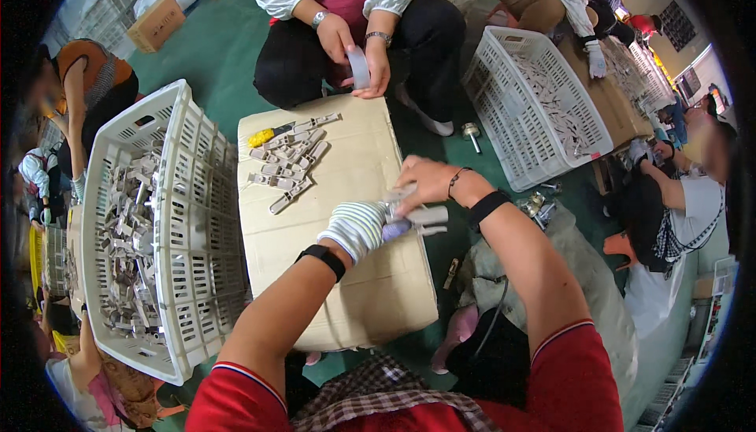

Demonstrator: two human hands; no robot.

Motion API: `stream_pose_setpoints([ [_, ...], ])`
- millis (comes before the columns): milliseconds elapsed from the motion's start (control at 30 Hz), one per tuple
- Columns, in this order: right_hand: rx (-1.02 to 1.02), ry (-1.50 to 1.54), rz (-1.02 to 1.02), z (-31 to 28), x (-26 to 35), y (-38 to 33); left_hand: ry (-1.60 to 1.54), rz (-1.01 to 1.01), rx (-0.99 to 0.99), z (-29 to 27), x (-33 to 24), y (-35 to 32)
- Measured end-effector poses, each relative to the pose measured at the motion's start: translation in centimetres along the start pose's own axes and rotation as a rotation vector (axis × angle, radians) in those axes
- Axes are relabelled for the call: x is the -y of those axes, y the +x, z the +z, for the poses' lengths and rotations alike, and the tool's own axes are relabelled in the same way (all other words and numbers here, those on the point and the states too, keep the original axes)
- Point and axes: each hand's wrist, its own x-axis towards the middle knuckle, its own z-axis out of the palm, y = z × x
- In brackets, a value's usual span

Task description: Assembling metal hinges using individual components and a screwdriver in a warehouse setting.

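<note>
My left hand (356, 226), in a white glove with stripes, is closed around several pale plastic clip-like parts (428, 217), their flat ends sticking out to the right. My bare right hand (431, 181) meets them from above, slightly blurred, its fingers curled on the upper part. Both hands are over the right side of a cardboard sheet (339, 306). Toward its far left lies a loose pile of similar beige clip-like parts (291, 160). Beside the pile is a small yellow item (261, 137) whose kind I cannot make out.
A white plastic crate (201, 274) full of parts stands at left. Another crate (543, 166) of pale pieces is at far right. Opposite, a co-worker's hands (366, 62) hold a translucent ring-shaped piece (359, 68). Metal fittings (471, 134) and a grey sack (583, 274) lie right.
</note>
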Motion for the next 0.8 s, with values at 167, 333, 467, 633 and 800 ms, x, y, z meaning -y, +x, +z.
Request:
stream_pose_setpoints([
  [167,-0.308,-0.058,-0.136,0.2,-0.2,-3.1,0.024,-0.091,0.149,-1.4,-0.4,1.4],
  [333,-0.419,-0.336,-0.2,1.8,1.4,-3.4,0.007,0.104,0.11,0.2,3.7,2.7],
  [467,-0.211,-0.266,-0.052,-0.8,0.5,-1.5,0.079,-0.032,0.25,-2.6,1.9,3.9],
  [633,0.036,-0.133,0.056,-2.9,-0.3,2.3,-0.103,-0.145,-0.07,-1.4,1.5,2.8],
  [800,0.205,0.228,0.107,-4.0,-2.5,4.0,0.031,-0.03,-0.087,-2.2,1.0,3.6],
])
